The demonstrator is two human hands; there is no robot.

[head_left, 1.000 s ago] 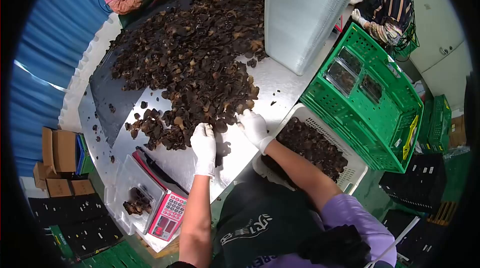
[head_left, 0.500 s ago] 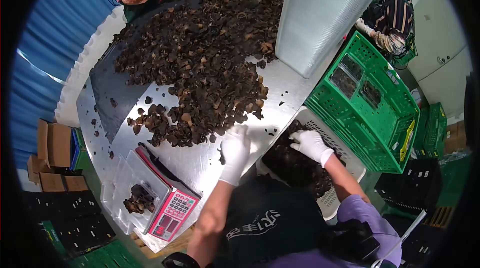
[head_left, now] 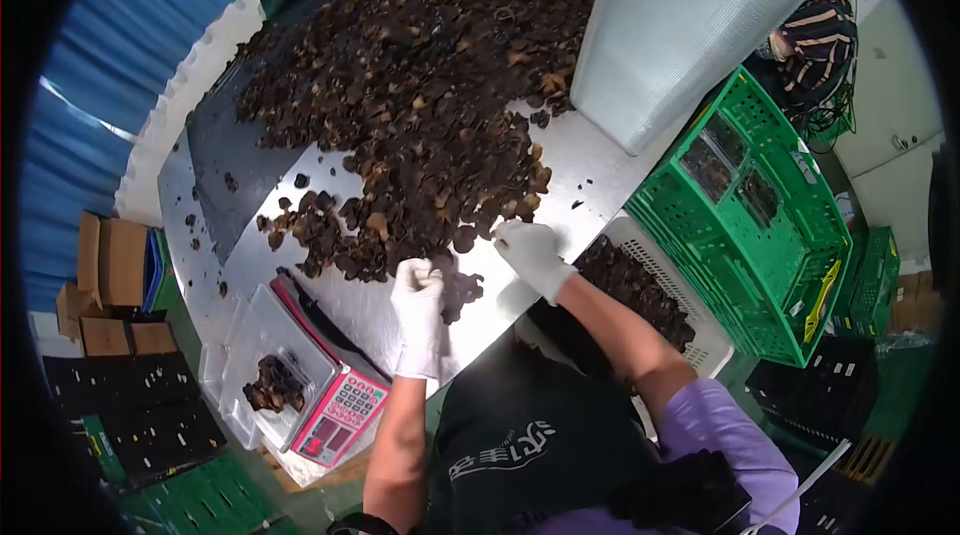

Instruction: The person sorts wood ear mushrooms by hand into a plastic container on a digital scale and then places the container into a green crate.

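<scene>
Closest to the wearer, at the near edge of the shiny steel desk point(head_left: 590, 185), both white-gloved hands work at the fringe of a broad heap of dark brown, crinkled dried mushrooms point(head_left: 420, 115). The left hand point(head_left: 418, 295) is curled, its fingers bunched as if around a few pieces, though I cannot tell whether anything is truly gripped; a small loose clump of mushrooms point(head_left: 462, 290) lies just to its right, touching or nearly touching the glove. The right hand point(head_left: 532, 250) rests palm down with fingers spread flat at the heap's near rim, holding nothing that can be seen.

The heap's long axis runs away from the wearer, from its ragged near edge by the hands up toward the far end of the desk, so the mushrooms lie directly ahead of both hands and slightly up-left of them. The right hand sits a touch nearer the main mass; the left is nearer the stray clump.

Left of the left arm, a red-framed digital scale point(head_left: 340, 405) carries a clear plastic tray point(head_left: 275, 375) with a small portion of mushrooms inside. Right of the right arm, a white perforated plastic crate point(head_left: 700, 335) holds more mushrooms. Beyond it stands a green slatted plastic crate point(head_left: 760, 225) with filled clear packs, and farther off a tall stack of clear plastic trays point(head_left: 680, 25) rises from the desk.
</scene>
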